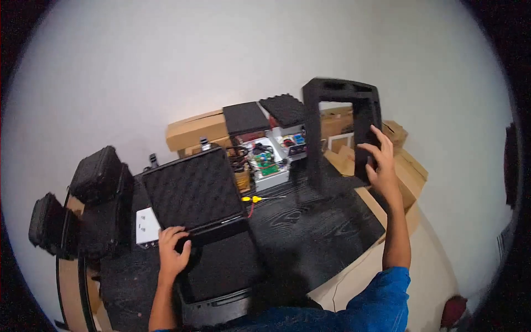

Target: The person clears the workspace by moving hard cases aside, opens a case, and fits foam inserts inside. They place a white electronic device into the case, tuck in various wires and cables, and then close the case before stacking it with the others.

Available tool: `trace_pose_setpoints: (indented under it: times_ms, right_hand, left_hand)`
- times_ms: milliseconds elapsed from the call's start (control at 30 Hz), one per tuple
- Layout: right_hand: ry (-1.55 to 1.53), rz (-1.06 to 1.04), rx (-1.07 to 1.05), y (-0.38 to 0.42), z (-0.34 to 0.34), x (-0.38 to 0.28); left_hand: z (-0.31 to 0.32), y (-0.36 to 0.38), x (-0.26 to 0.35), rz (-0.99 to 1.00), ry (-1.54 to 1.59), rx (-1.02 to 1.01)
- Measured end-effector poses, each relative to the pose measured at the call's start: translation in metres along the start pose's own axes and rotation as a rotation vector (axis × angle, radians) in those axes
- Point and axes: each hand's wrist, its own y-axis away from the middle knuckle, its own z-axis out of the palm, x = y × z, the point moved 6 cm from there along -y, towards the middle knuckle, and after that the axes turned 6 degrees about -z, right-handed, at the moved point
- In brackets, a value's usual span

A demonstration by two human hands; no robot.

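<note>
My left hand is at the lower left corner of the raised lid of a black case, its fingertips on the lid's edge and its thumb apart. Egg-crate foam lines the lid, and flat dark foam lies in the base. My right hand has its bent fingers on the right side of a thick black foam frame, which is upright, slightly blurred, with a rectangular opening. The far side of the frame's right bar is hidden.
Grey boxes with circuit boards and wires are behind the case, beside a yellow screwdriver. Black cases are stacked at left, next to a white box. Cardboard boxes line the wall; others are at right.
</note>
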Motion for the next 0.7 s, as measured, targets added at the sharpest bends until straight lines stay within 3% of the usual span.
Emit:
trace_pose_setpoints:
  times_ms: [200,333,467,633,700]
  right_hand:
    - [-0.489,-0.247,-0.113,-0.049,0.07,-0.125]
    - [-0.804,-0.365,-0.456,-0.056,0.122,-0.195]
    - [-0.904,-0.463,-0.691,-0.052,0.158,-0.253]
    - [-0.953,-0.607,-0.702,-0.047,0.198,-0.291]
    - [-0.933,-0.614,-0.739,-0.045,0.211,-0.296]
  left_hand:
    - [-0.036,0.002,0.0,-0.047,0.233,0.076]
    - [-0.058,0.005,-0.005,-0.109,0.514,0.062]
    - [-0.072,0.011,0.001,-0.211,0.648,-0.023]
    - [-0.074,0.011,0.006,-0.151,0.614,-0.048]
    - [-0.07,0.012,0.001,-0.25,0.552,-0.068]
